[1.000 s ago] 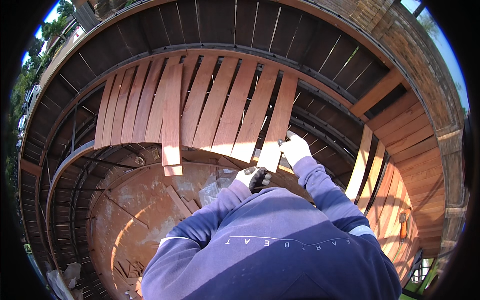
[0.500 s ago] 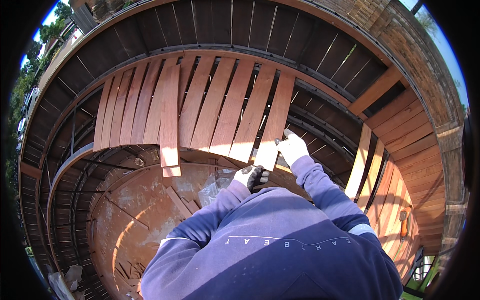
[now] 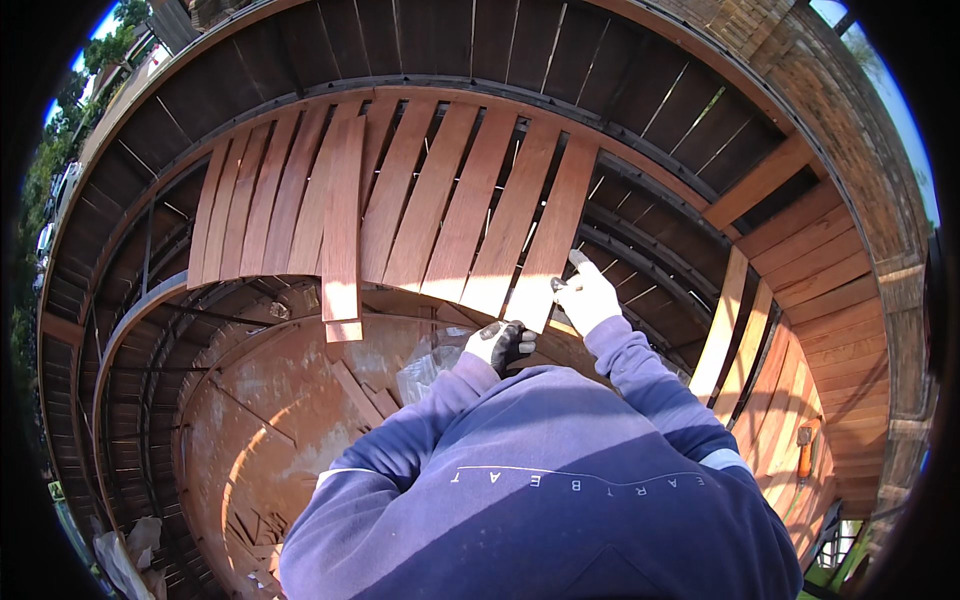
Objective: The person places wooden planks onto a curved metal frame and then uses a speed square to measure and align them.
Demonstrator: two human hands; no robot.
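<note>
A reddish-brown wooden board lies at the right end of a row of slats, its near end in bright sun. My left hand, in a white glove with dark fingertips, is closed at the near left corner of that board. On the board's right edge rests my right hand, gloved alike, its thumb on top and one finger pointing along the edge. The fingers beneath the board are hidden. Left of it, several slats lie fanned out with narrow gaps; one loose board sits on top of them, sticking out toward me.
Dark curved metal framing with open gaps runs to the right of the held board. An orange-handled tool lies on finished decking at the right. Below left, a round floor carries wood offcuts and clear plastic.
The whole view has shifted slightly, so the slats appear a little higher. Both hands stay at the same board, with only a slight shift of the left fingers at its end.
</note>
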